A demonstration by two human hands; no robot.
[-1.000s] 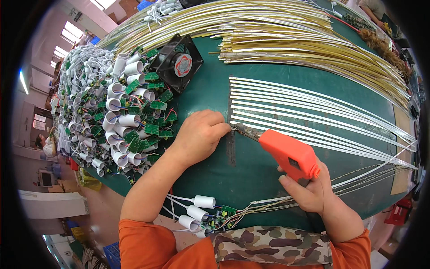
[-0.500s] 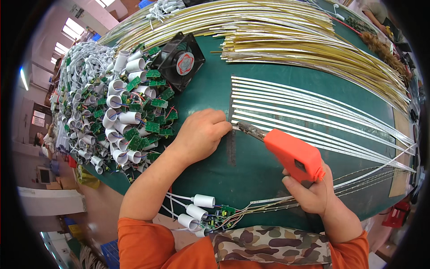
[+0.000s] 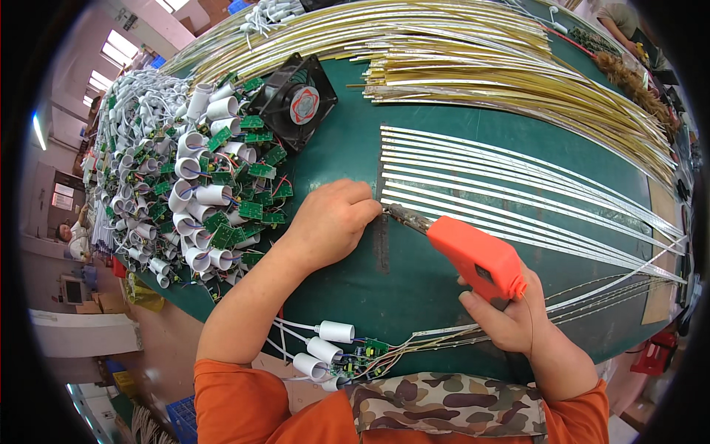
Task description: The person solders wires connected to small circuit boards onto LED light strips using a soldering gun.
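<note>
My left hand is closed in a pinch beside the left ends of a row of thin white LED strips. What its fingertips hold is hidden. In my right hand is a red soldering gun, with a thin wire hanging from its rear. Its dark tip points left and meets the end of a near strip, right by my left fingertips. Closer to me lie several white cylindrical housings with small green circuit boards, their wires running to strips that pass under my right hand.
A heap of white housings with circuit boards covers the left of the green table. A black fan stands beside it. Bundled yellow and white strips lie along the back. Other people are at the far left and upper right.
The soldering gun and my right hand have shifted slightly left, bringing the tip closer to my left fingertips. My left hand stays almost where it was.
</note>
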